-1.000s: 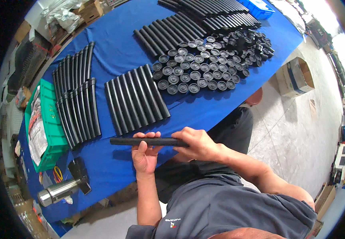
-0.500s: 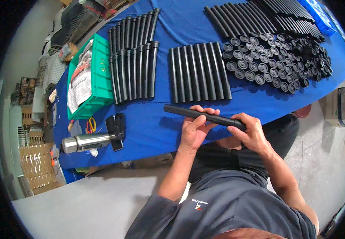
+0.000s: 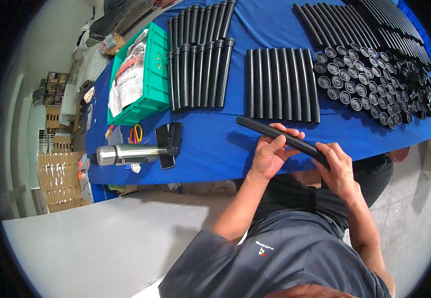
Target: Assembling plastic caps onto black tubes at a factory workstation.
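Note:
A black tube [image 3: 256, 127] slants over the front part of the table, its far-left end free and its near-right end covered by my right hand. My left hand [image 3: 270, 155] grips it near the middle, thumb on top and fingers wrapped behind. Closed around the near-right end is my right hand [image 3: 339, 171], which hides whether a cap sits there. Just beyond my hands lies a row of plain black tubes [image 3: 282, 87]. To the right is a cluster of round black caps [image 3: 362, 82] with ringed faces. Two rows of tubes with collared ends [image 3: 200, 74] lie farther left.
A green crate [image 3: 156, 79] holding newspaper [image 3: 128, 82] stands at the left. Near it are a steel flask [image 3: 128, 154], yellow-handled scissors [image 3: 136, 133] and a dark phone-like object [image 3: 167, 160]. More black tubes [image 3: 337, 25] lie at the back right. Blue cloth [image 3: 210, 164] covers the table.
The whole view has swung, so the table and its things sit farther right in the picture. The held tube slants more steeply; both hands keep their grip on it.

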`<state>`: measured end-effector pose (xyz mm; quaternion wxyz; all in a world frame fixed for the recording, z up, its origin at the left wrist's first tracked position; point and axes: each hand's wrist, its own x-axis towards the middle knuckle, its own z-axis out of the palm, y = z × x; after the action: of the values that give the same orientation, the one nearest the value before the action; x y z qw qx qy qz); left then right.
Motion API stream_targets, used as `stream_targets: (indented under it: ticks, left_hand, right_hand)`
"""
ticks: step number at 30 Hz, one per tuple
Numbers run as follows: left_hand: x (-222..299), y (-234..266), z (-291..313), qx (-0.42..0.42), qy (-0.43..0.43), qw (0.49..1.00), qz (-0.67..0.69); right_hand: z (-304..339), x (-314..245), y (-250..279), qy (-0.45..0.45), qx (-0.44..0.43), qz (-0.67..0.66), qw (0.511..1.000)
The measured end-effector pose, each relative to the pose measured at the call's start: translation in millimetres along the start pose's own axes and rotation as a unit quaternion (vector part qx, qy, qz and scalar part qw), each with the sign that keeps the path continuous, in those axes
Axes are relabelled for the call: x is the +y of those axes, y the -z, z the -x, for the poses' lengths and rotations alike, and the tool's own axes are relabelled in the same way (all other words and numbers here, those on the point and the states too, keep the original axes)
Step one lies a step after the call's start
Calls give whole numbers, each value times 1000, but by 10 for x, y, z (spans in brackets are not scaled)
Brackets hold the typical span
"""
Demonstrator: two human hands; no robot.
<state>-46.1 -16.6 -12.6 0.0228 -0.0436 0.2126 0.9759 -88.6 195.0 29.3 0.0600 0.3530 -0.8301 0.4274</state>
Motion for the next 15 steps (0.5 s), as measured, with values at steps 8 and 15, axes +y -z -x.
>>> stream_targets:
  ticks: [8,15]
  left_hand:
    - [-33,15,-6,-12,0,1000,-18]
    - [-5,-3,1,-23,7,999,-21]
  right_hand:
    - [-1,-60,26,-81,-19,-43,996]
    - [-71,-29,189,-440,-182,-350,807]
